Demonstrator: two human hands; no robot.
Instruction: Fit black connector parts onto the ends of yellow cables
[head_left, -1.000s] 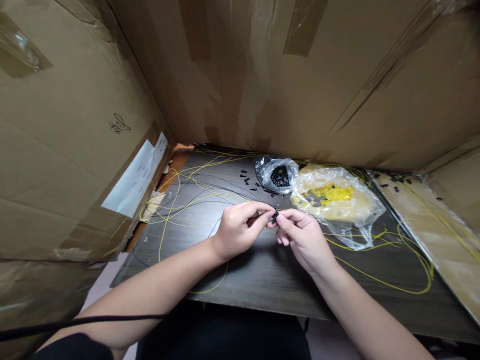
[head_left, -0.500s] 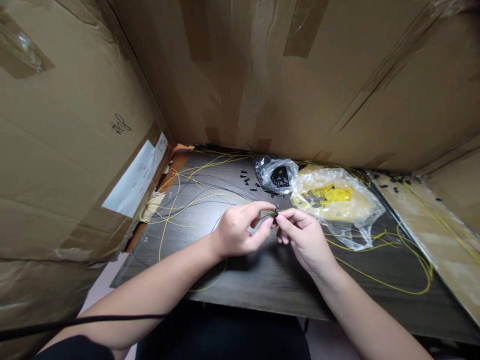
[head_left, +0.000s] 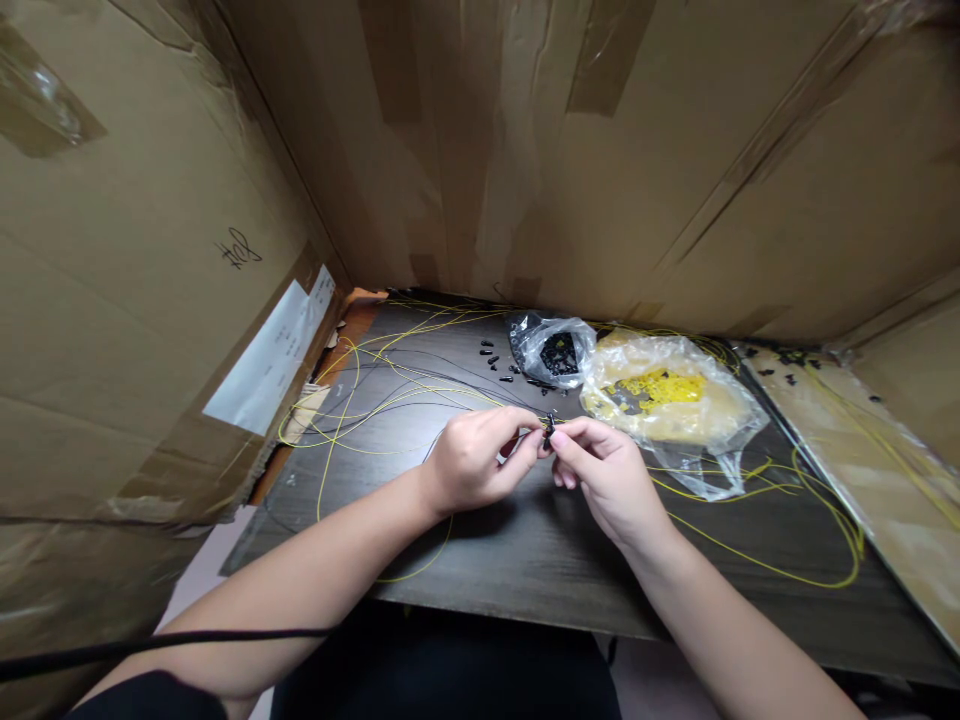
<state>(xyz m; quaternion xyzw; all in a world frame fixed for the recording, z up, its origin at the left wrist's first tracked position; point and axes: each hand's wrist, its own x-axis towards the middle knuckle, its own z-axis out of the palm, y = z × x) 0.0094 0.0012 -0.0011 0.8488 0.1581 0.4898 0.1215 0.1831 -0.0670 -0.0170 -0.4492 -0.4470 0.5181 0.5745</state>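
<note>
Both hands meet over the dark table around a small black plastic part (head_left: pixel 550 428), whose exact kind I cannot make out. My right hand (head_left: pixel 600 465) pinches it between thumb and forefinger. My left hand (head_left: pixel 487 455) is closed too, its fingertips against the left side of the part; thin wires seem to run between its fingers, though the ends are hidden. Thin yellow and black wires (head_left: pixel 390 395) spread over the table to the left. Beyond the hands, several small black pieces (head_left: pixel 507 379) lie loose beside a clear bag of black pieces (head_left: pixel 559 352).
A larger clear bag (head_left: pixel 679 395) holding yellow pieces is at the right, with looped yellow wires (head_left: pixel 840 540) below it. Cardboard walls (head_left: pixel 480 180) enclose the table (head_left: pixel 510 580) at the back and sides. A black cord (head_left: pixel 165 637) crosses above my left forearm.
My left thumb and forefinger have drawn slightly closer together at the black part. The right hand has barely moved, and the bags and wires lie as before.
</note>
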